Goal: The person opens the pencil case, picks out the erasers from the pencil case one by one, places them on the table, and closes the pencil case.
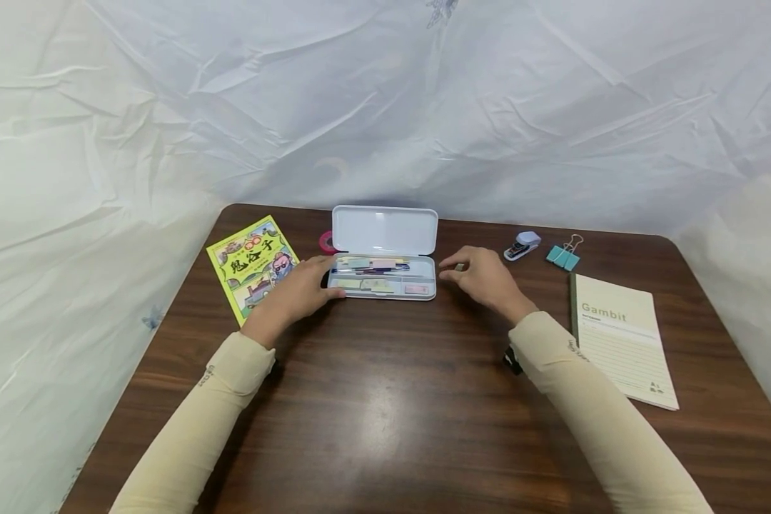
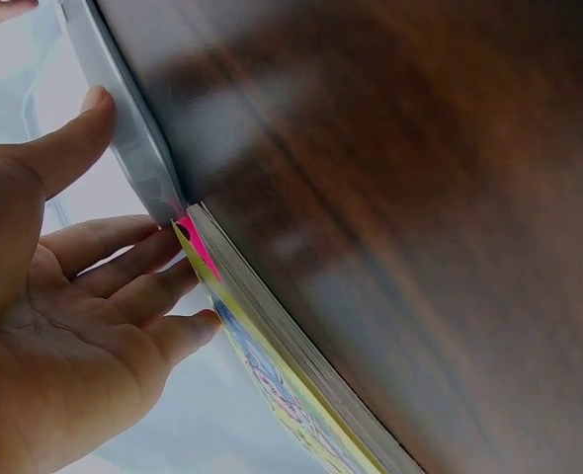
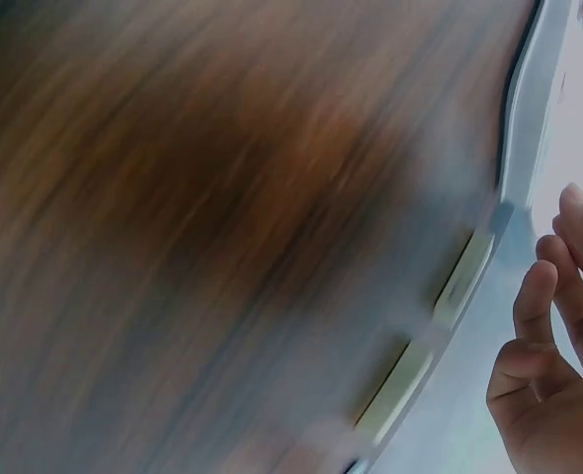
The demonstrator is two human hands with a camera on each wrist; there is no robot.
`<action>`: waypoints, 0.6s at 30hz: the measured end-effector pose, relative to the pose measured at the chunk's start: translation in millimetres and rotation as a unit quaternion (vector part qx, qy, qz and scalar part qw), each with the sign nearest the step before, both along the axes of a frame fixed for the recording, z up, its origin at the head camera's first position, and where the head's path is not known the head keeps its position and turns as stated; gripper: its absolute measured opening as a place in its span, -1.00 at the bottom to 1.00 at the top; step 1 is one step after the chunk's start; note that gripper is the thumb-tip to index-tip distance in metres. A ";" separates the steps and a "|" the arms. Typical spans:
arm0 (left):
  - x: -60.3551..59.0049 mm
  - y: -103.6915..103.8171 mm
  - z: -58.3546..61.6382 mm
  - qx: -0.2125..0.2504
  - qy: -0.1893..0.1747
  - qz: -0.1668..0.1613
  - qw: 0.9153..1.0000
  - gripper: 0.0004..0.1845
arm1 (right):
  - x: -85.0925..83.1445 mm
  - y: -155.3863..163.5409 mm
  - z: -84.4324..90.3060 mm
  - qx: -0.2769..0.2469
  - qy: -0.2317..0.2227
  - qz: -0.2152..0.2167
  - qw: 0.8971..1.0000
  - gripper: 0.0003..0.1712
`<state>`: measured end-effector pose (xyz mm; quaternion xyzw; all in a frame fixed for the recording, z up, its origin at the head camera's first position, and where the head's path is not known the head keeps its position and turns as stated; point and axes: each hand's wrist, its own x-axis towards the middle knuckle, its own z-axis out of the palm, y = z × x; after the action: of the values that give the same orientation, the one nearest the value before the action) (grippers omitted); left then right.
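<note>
Here, going from the left, the left hand [image 1: 300, 289] is resting with relaxed, straight fingers against the left end of the open pencil case [image 1: 385, 277] at frame centre; the right hand [image 1: 482, 277], loosely curled, is hovering just beside its right end, holding nothing.

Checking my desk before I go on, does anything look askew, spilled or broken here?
Nothing stands out. The pencil case lies open with its contents tidy inside, the left hand at its left end and the right hand beside its right end. Nothing is spilled on the table.
</note>
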<state>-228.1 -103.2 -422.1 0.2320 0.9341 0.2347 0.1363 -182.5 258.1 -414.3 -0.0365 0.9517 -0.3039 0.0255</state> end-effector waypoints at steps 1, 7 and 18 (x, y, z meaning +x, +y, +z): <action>0.0 -0.2 0.1 0.000 0.000 0.000 1.000 -0.15 | -1.3 -5.2 -0.5 0.002 0.003 0.004 1.000 -0.73; 0.0 -0.6 0.7 0.001 0.000 0.001 1.000 -0.15 | -5.0 -34.8 0.0 -0.008 0.009 0.045 0.999 -0.74; -0.9 0.2 -0.4 0.005 -0.001 0.004 1.000 -0.16 | -10.5 -72.7 -3.9 -0.039 -0.004 0.109 0.993 -0.74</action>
<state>-229.0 -103.0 -422.5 0.2285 0.9338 0.2400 0.1352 -193.0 185.4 -418.2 -0.1399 0.9294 -0.3362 0.0607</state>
